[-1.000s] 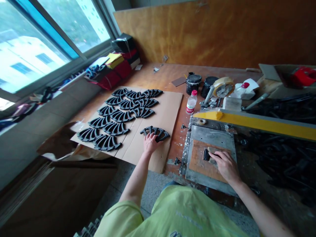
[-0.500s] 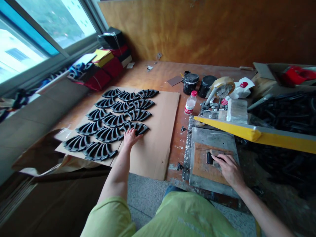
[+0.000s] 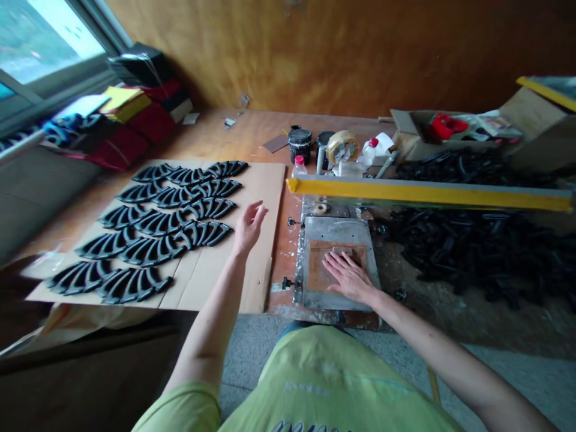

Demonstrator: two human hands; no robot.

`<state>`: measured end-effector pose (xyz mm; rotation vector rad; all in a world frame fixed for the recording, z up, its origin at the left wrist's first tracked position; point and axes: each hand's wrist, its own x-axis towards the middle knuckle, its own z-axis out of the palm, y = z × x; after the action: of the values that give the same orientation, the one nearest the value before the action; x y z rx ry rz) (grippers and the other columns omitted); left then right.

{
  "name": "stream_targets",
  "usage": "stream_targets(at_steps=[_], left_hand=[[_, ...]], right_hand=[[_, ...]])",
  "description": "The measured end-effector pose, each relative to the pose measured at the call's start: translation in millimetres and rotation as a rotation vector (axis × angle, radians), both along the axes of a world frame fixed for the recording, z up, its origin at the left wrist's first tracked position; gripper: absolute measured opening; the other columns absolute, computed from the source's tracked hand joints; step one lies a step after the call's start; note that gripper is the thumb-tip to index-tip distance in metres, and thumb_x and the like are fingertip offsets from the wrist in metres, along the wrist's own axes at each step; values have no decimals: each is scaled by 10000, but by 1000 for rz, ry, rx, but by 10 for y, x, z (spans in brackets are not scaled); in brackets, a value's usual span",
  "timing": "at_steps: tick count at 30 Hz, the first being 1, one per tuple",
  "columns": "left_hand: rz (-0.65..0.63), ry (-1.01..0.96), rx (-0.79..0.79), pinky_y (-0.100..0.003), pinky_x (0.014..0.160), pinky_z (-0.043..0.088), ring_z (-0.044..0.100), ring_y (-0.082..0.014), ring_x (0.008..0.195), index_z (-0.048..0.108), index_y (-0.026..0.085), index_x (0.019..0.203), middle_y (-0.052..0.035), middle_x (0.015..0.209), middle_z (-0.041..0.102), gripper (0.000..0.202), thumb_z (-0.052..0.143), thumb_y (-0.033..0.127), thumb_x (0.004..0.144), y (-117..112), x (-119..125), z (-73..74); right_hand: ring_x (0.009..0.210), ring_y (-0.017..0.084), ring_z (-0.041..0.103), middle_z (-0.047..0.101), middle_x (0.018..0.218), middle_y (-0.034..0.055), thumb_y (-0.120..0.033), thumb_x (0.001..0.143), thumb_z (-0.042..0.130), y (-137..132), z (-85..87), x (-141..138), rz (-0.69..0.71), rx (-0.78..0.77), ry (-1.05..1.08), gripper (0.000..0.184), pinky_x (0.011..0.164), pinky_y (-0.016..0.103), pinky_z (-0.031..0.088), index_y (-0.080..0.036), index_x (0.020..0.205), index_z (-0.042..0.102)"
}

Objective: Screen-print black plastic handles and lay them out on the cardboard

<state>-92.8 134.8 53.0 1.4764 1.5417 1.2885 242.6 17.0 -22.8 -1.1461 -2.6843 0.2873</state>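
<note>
Left hand (image 3: pixel 249 227) hovering open and empty near black ribbed fan-shaped parts (image 3: pixel 204 234), seemingly stiff and light, best taken by the outer arc; right hand (image 3: pixel 348 277) lying flat, ungripping, on a metal plate (image 3: pixel 337 227).

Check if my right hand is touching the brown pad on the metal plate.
Touching. The head view shows the right hand lying flat, fingers spread, on the brown pad, which sits on the metal plate.
</note>
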Motion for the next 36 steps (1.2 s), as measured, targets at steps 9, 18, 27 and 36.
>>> stream_targets(at_steps=[9, 18, 27, 36], left_hand=[[-85, -357, 60, -230, 514, 468, 578, -112, 508, 670, 162, 862, -10, 583, 589, 637, 325, 693, 928, -481, 1063, 928], [-122, -342, -546, -229, 509, 440, 598, -143, 578, 523, 226, 1392, 5, 724, 682, 818, 731, 574, 682, -1355, 913, -272], [-173, -228, -525, -212, 478, 302, 435, -99, 513, 476, 167, 1426, 50, 621, 536, 811, 647, 575, 746, -1297, 910, -735], [-171, -181, -518, -214, 519, 363, 508, -116, 569, 547, 192, 1367, 31, 667, 588, 683, 634, 553, 794, -1300, 858, -796]], right_hand=[[1049, 202, 693, 756, 1082, 73, -233, 926, 569, 71, 383, 798, -306, 41, 374, 228, 958, 379, 542, -198, 1057, 752], [1025, 239, 657, 621, 1303, 122, -313, 890, 628, 633, 848, 815, -479, 179, 462, 463, 949, 410, 526, -161, 1326, 595], [958, 239, 636, 718, 984, 81, -270, 823, 724, 757, 851, 40, -304, -36, -24, 181, 833, 327, 481, -181, 974, 682], [918, 251, 620, 710, 914, 135, -198, 865, 577, 488, 657, 8, -485, 40, -173, 112, 777, 321, 443, -135, 918, 653]])
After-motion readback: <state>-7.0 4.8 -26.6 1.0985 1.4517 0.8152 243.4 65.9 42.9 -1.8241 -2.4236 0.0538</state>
